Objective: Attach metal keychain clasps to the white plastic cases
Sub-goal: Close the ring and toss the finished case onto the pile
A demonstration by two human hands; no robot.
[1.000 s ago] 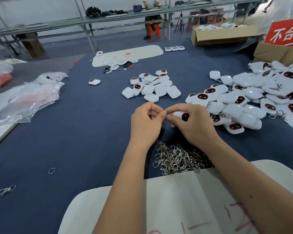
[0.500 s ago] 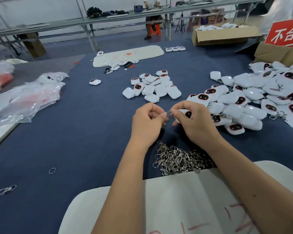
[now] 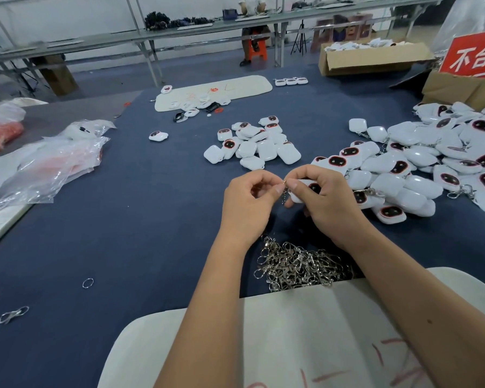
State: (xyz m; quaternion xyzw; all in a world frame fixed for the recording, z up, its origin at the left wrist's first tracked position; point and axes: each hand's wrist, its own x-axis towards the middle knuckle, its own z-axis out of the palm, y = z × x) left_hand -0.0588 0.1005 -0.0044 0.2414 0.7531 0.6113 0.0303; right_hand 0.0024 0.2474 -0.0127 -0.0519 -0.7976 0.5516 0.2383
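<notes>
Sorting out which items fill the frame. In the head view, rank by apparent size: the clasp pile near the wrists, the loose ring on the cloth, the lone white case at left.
1. clasp pile, clearly largest.
2. lone white case.
3. loose ring, smallest though nearer the camera.

2 hands (image 3: 289, 197) pinch a clasp (image 3: 284, 191) onto a white case (image 3: 305, 189)

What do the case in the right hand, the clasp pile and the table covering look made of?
Case: glossy white plastic, apparently; similar cases nearby show highlights. Clasp pile: bright silvery metal, glinting, likely plated. Table covering: matte dark blue fabric or felt, no shine.
</notes>
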